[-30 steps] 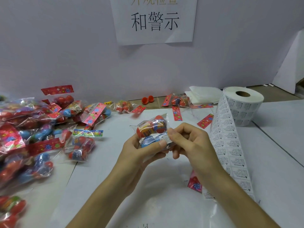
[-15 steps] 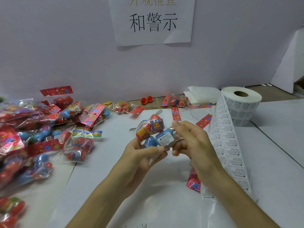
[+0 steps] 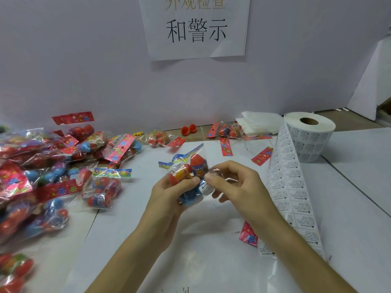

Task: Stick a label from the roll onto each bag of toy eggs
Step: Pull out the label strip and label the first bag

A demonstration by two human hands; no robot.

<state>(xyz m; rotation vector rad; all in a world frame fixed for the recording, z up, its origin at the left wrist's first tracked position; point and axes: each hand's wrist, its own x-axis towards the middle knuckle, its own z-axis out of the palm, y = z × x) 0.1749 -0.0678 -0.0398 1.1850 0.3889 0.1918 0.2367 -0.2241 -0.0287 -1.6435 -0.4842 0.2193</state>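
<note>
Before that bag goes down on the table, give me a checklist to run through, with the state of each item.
1. Bag secured: ok. The left hand grips the bag of toy eggs clear of the table.
2. Label on the bag: ok. A white label sits on its lower right side.
3. Label pressed flat all round: cannot tell. The right hand pinches the bag there and its thumb covers the label's top edge.
4. Next label within reach: ok. The label strip runs from the roll past the right forearm.
5. More bags waiting: ok. A pile of bags lies to the left; whether they carry labels, cannot tell.
</note>
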